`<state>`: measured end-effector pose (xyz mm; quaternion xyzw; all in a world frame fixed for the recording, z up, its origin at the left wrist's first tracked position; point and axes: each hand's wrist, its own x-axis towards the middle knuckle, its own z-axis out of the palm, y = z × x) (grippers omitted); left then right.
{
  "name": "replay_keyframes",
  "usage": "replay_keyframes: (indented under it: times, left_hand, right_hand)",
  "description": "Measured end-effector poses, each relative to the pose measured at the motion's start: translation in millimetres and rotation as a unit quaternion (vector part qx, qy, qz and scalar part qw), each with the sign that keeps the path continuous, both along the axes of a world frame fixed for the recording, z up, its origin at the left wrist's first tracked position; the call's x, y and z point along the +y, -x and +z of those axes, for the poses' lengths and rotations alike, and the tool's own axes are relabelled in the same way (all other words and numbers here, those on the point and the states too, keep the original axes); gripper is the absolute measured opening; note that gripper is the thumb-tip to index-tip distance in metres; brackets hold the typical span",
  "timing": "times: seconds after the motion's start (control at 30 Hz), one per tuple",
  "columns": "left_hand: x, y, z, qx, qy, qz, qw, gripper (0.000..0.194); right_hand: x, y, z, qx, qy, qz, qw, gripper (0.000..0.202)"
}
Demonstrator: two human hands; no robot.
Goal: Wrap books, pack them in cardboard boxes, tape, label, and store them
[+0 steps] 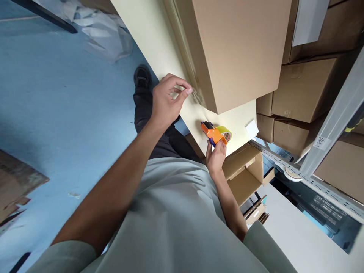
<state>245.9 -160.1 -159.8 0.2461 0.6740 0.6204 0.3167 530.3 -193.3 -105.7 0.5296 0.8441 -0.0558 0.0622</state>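
My left hand (170,99) is closed in a pinch, thumb against forefinger, at the near lower edge of a large cardboard box (241,49). A thin end of clear packing tape (196,94) shows at the fingertips, and shiny tape runs along that side of the box. My right hand (216,156) grips an orange tape dispenser (212,132) with dark blue parts. It carries a roll of yellowish tape (226,132). The dispenser is held just above the table, close to the box's near corner. The far side of the box is out of view.
The box stands on a cream table (148,26). A small white block (251,128) lies by the table's edge. An open carton (246,176) stands to the right, below shelves of cardboard boxes (304,87). Plastic wrapping (105,34) lies on the blue floor (71,102).
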Motion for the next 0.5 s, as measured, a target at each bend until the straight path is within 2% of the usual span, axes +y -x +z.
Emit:
replay_keyframes:
  times: [0.1, 0.23, 0.27, 0.3, 0.37, 0.4, 0.43, 0.5]
  left_hand:
    - [6, -5, 0.0, -0.005, -0.004, 0.013, 1.000, 0.006]
    - [15, -14, -0.6, -0.014, 0.004, 0.037, 0.999, 0.006]
    - [17, -17, -2.1, -0.018, -0.004, 0.050, 0.999, 0.010]
    - [19, -20, -4.0, -0.025, -0.016, 0.068, 0.997, 0.023]
    - [21, -25, -7.5, -0.045, -0.038, 0.126, 0.990, 0.064]
    - [22, -29, -7.8, -0.058, -0.041, 0.163, 0.984, 0.078]
    - [22, -33, -6.1, -0.069, -0.035, 0.196, 0.978, 0.080]
    - [21, -44, 4.5, -0.090, -0.011, 0.226, 0.970, 0.061]
  right_hand:
    - [2, 0, -4.4, 0.009, -0.014, 0.011, 1.000, 0.031]
    - [6, 1, -9.2, 0.022, -0.037, 0.025, 0.999, 0.033]
    - [6, 2, -10.2, 0.024, -0.038, 0.025, 0.999, 0.034]
    - [6, 2, -11.1, 0.025, -0.038, 0.023, 0.999, 0.035]
    - [5, 4, -12.3, 0.025, -0.036, 0.018, 0.999, 0.035]
    - [4, 5, -12.6, 0.025, -0.034, 0.014, 0.999, 0.035]
    - [4, 6, -12.7, 0.025, -0.033, 0.010, 0.999, 0.035]
    - [3, 7, -12.2, 0.025, -0.031, 0.004, 0.999, 0.034]
